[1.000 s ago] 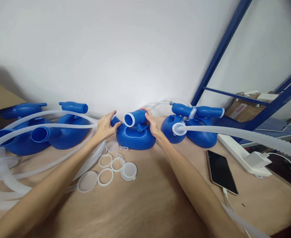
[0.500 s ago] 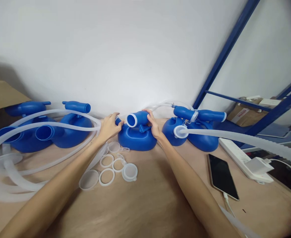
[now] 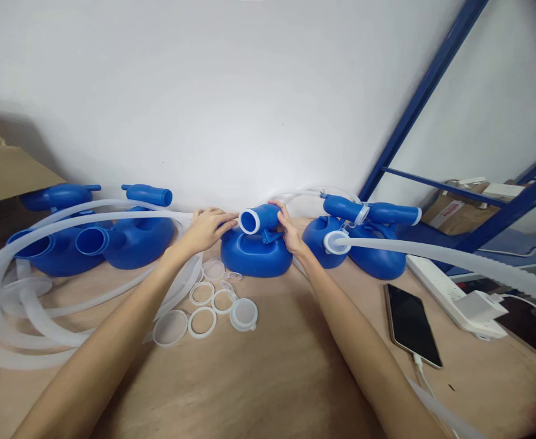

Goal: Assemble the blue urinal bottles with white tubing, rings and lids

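Observation:
A blue bottle (image 3: 256, 259) stands on the table in front of me, with a blue neck piece (image 3: 264, 218) on top whose white-rimmed mouth faces left and toward me. My right hand (image 3: 288, 228) is wrapped round the right end of the neck piece and the bottle's shoulder. At the bottle's left, my left hand (image 3: 210, 228) reaches over the spot beside the white rim, its fingers close together; whatever they hold is hidden. Several clear caps and white rings, among them a round cap (image 3: 244, 314), lie on the table (image 3: 249, 378) below the bottle.
Several blue bottles with coiled clear hoses (image 3: 2, 341) stand at the left. Two more bottles (image 3: 377, 256) stand at the right, one with a ribbed hose. A phone (image 3: 413, 326), a power strip (image 3: 450, 292), a blue metal frame (image 3: 421, 85) and a cardboard box (image 3: 11, 171) surround them.
My left hand has moved in over the bottle's left end, nearer the white rim, and its fingers have drawn together. The whole view has shifted slightly. My right hand keeps its hold.

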Tool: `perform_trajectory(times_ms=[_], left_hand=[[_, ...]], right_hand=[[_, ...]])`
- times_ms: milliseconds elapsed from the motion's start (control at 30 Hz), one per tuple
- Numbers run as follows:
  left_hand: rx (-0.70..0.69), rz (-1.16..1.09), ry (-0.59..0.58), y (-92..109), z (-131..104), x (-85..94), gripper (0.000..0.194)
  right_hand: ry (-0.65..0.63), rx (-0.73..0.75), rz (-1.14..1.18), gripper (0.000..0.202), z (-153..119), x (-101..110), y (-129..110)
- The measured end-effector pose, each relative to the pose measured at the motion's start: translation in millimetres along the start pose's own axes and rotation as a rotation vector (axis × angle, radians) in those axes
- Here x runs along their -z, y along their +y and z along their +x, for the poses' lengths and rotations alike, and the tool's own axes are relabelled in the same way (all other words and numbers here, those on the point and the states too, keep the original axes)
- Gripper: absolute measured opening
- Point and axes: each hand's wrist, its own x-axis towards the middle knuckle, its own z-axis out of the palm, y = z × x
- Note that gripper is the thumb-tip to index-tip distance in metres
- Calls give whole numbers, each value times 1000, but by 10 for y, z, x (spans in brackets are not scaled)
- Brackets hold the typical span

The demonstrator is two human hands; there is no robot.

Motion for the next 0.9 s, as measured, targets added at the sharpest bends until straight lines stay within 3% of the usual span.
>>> perform_trajectory(times_ms=[233, 900], left_hand=[[-72, 175, 41, -64, -16, -146, 32], [-167, 257, 51, -120, -30, -154, 31]], right_hand=[[4, -11, -7, 59, -12, 11, -25], [14, 34, -46, 55, 0, 35, 22]])
